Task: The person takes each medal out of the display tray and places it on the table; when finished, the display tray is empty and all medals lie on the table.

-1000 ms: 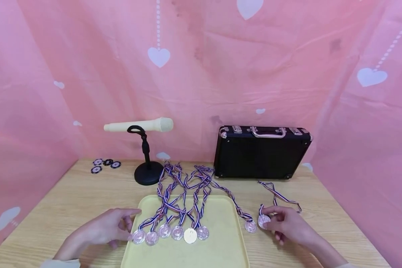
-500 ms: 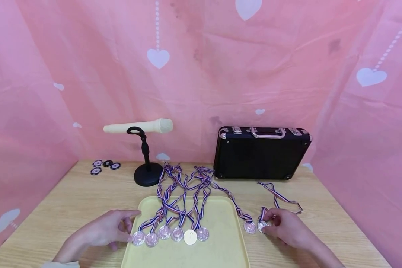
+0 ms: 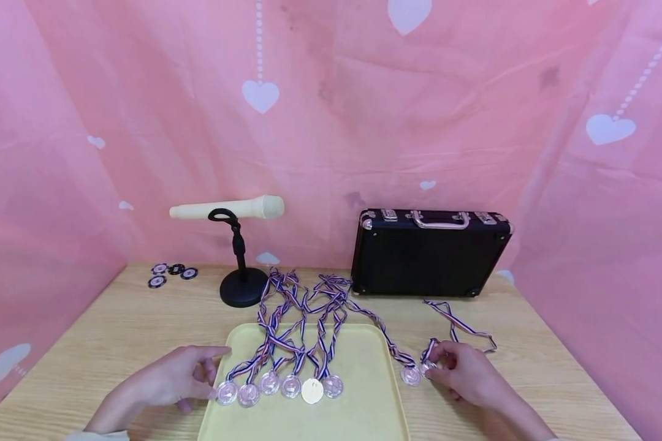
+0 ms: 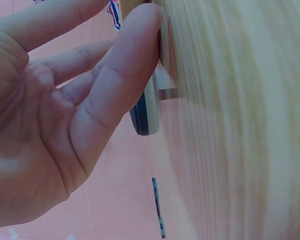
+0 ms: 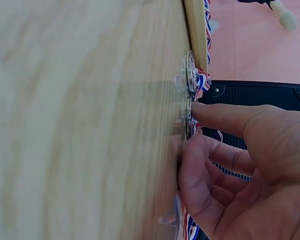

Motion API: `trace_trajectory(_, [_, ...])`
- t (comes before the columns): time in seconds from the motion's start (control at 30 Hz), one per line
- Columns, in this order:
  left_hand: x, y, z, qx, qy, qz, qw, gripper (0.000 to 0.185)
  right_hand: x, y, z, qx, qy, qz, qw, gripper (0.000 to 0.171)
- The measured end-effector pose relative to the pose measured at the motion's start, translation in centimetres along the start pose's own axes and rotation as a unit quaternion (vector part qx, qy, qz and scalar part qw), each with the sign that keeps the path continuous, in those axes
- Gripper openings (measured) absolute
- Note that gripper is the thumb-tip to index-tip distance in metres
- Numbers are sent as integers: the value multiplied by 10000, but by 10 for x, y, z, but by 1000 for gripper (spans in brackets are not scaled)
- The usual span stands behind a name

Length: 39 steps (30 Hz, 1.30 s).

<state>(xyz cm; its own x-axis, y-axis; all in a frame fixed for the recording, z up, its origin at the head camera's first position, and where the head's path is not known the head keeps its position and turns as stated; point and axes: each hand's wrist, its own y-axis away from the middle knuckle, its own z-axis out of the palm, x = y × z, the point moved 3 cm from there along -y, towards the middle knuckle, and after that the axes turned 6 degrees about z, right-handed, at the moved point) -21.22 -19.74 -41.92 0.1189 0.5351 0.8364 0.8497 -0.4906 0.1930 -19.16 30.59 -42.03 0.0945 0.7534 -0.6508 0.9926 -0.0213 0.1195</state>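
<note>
At lower right, the right hand (image 3: 470,372) pinches a medal (image 3: 424,369); left-wrist view alone reveals the left hand (image 4: 52,125) palm-side, fingers loosely spread.

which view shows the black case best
The head view: the case's whole front, handle and latches are in sight. The right wrist view shows only part of it, with the right hand in front. The left wrist view doesn't show it.

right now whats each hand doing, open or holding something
Left hand: open, at the edge of the tray.
Right hand: closed, pinching a medal.
</note>
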Motion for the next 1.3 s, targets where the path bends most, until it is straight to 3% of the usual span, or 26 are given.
trace_trajectory(0.2, [-1, 1, 2, -8, 60, 11, 10000, 77, -2, 3, 1, -11, 163, -36, 9999, 23])
trace_trajectory(0.67, [1, 1, 1, 76, -51, -190, 9998, 77, 1, 6, -6, -335, -322, -62, 9989, 24])
trace_trajectory(0.83, [2, 0, 1, 59, -23, -69, 10000, 77, -6, 6, -14, -56, -413, -223, 9989, 16])
trace_trajectory(1.03, [4, -1, 1, 36, -45, 44, 10000, 77, -33, 6, -8, 383, -510, -260, 9976, 12])
trace_trajectory(1.13, [4, -1, 1, 43, -70, 48, 10000, 76, -51, 6, 4, 99, -649, -407, 9970, 12])
trace_trajectory(1.3, [3, 0, 1, 72, -77, 21, 9999, 77, -83, 7, 35, -721, -874, -696, 9911, 19])
